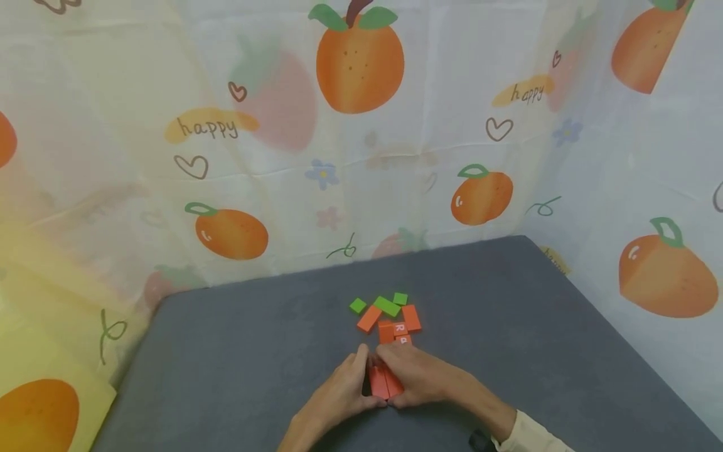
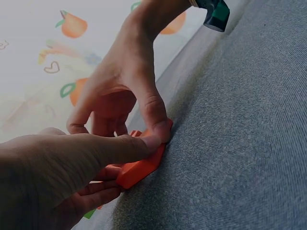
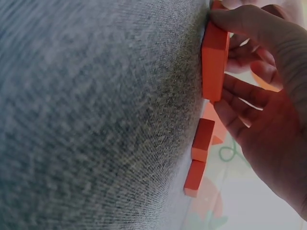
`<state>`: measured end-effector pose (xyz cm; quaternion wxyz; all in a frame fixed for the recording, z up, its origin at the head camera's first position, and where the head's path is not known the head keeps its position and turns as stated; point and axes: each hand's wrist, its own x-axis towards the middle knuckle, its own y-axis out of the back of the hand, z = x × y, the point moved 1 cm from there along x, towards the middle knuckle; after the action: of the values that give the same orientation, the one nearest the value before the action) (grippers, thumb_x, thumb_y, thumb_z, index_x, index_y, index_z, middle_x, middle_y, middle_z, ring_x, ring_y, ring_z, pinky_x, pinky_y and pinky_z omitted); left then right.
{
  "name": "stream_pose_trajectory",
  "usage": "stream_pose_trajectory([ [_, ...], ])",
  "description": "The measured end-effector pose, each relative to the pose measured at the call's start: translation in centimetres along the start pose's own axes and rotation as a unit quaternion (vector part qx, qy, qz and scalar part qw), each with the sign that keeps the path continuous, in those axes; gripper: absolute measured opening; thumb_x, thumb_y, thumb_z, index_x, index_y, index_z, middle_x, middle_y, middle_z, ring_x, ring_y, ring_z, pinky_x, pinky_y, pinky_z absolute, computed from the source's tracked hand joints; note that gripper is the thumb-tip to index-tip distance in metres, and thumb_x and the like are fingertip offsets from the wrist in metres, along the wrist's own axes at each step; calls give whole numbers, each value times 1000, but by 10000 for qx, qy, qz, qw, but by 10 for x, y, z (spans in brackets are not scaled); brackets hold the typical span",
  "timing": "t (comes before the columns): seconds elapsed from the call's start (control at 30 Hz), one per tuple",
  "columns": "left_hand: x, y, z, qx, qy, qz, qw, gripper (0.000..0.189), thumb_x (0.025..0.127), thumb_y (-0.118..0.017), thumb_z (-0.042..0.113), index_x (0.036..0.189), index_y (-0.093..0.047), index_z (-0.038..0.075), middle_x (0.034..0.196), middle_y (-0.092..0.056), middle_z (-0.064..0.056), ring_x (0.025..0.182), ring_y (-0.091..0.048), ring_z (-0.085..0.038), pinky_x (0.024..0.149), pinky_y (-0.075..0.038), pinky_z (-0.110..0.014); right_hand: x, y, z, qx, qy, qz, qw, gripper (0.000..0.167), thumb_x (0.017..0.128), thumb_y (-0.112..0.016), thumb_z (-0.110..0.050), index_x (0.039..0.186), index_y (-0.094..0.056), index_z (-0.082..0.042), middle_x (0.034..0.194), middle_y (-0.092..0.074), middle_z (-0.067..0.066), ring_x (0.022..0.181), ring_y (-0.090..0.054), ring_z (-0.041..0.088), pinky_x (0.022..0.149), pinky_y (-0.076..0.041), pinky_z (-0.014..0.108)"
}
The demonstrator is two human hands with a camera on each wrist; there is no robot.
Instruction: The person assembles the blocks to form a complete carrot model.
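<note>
Two orange-red blocks stand side by side near the table's front, a left block [image 1: 378, 382] and a right block [image 1: 393, 381]. My left hand [image 1: 341, 384] grips the pair from the left, and my right hand [image 1: 420, 375] holds them from the right. Both thumbs meet at the near end, while the fingers reach round the far side. In the left wrist view, the left thumb presses an orange-red block [image 2: 139, 170] beside the right thumb. The right wrist view shows the right thumb and fingers around a long orange-red block [image 3: 214, 67]. Fingers partly hide the blocks' far ends.
Beyond the hands lie orange blocks [image 1: 369, 319], some with white letters such as an R block [image 1: 400, 328]. Farther back are green blocks [image 1: 386, 306]. A dark grey cloth covers the table [image 1: 254, 351]; a fruit-printed curtain [image 1: 282, 207] hangs behind.
</note>
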<state>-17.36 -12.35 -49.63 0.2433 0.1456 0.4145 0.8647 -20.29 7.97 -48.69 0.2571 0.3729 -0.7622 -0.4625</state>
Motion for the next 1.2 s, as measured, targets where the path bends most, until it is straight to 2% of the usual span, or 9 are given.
stream_pose_trajectory([
  [0.27, 0, -2, 0, -21, -144, 8, 9999, 55, 84, -89, 34, 112, -47, 13, 99, -58, 4, 88, -52, -3, 74, -48, -20, 0, 1, -1, -70, -201, -187, 9996, 50, 82, -87, -26, 117, -54, -15, 102, -54, -9, 89, -47, 4, 78, -43, 17],
  [0.5, -1, -2, -7, -294, -180, -20, 9994, 60, 83, -90, 37, 117, -46, 13, 110, -63, 2, 102, -62, -6, 86, -56, -24, -3, -1, 1, -68, -37, -189, 9998, 53, 86, -87, -34, 119, -51, -15, 107, -55, -8, 92, -46, 4, 82, -42, 18],
  [0.77, 3, -2, -10, -391, -119, 89, 9991, 63, 79, -93, 37, 116, -46, 17, 115, -68, 1, 106, -67, -8, 89, -59, -26, 1, 1, 0, -14, 40, -235, 9997, 53, 84, -87, -23, 122, -51, -14, 109, -55, -7, 98, -48, 4, 85, -44, 17],
  [0.93, 3, -2, -12, -392, -50, 3, 9992, 61, 81, -91, 41, 116, -46, 18, 114, -67, 3, 105, -65, -5, 89, -58, -26, 1, 0, -1, 29, 57, -252, 9997, 52, 84, -86, -22, 122, -51, -14, 109, -54, -7, 100, -48, 4, 86, -44, 16],
  [1.1, 3, -2, -15, -468, -54, -28, 9989, 63, 81, -90, 44, 120, -48, 18, 120, -66, 3, 110, -65, -8, 95, -59, -30, -1, 1, 1, -47, 23, -196, 9998, 59, 85, -88, -31, 128, -52, -13, 115, -58, -5, 102, -50, 4, 89, -47, 17],
  [1.2, 2, -2, -15, -577, -88, -6, 9983, 64, 82, -90, 41, 123, -48, 17, 122, -66, 2, 113, -66, -11, 98, -59, -32, -2, 2, 2, -112, -24, -160, 9998, 64, 85, -89, -37, 133, -53, -14, 118, -59, -5, 100, -51, 3, 89, -48, 18],
])
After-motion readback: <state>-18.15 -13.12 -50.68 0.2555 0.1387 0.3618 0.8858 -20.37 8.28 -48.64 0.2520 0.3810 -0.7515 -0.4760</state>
